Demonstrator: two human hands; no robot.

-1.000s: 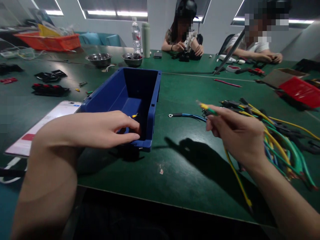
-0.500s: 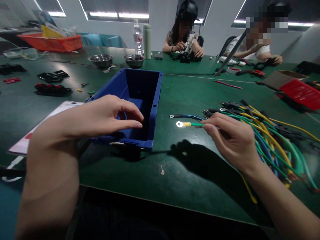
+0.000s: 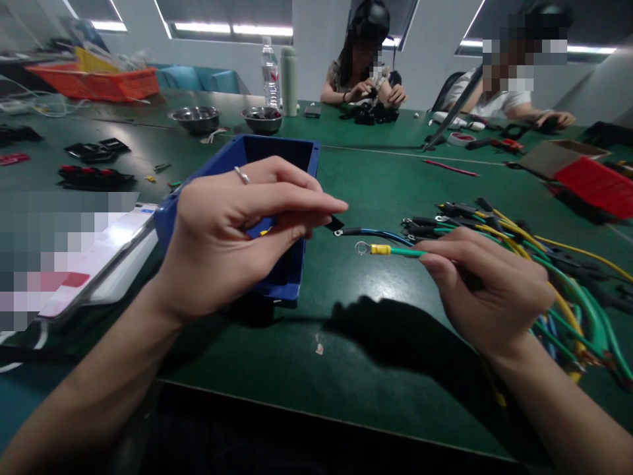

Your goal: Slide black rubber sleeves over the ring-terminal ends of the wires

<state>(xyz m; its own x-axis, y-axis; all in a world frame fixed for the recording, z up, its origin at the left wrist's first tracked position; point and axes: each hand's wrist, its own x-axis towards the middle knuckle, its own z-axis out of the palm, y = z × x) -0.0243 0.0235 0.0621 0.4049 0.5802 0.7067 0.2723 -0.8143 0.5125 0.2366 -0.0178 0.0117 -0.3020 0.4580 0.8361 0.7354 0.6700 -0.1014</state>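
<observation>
Pinched between the fingertips of my left hand [image 3: 247, 224] is a short black heat-shrink sleeve [image 3: 335, 224], mostly covered by the fingers. This hand is above the blue bin [image 3: 297, 293], hiding much of its inside. My right hand [image 3: 487, 290] grips a green wire [image 3: 408, 253] that ends in a ring terminal [image 3: 362, 248] with a yellow collar, pointing left toward the sleeve but apart from it. Just behind lies a blue cable [image 3: 380, 233] with its own ring terminal and black sleeve. Several yellow, green and blue cables [image 3: 564, 270] lie in a bundle beyond my right hand.
A phone [image 3: 93, 264] lies left of the bin. Steel bowls [image 3: 195, 120], a water bottle [image 3: 270, 72] and a green flask [image 3: 289, 82] stand behind it. Two people [image 3: 363, 72] sit across the table. A red box [image 3: 598, 188] is at the right.
My left hand has come up out of the bin and moved right, now with a black heat-shrink sleeve in its fingertips. My right hand has shifted slightly right with the green wire.
</observation>
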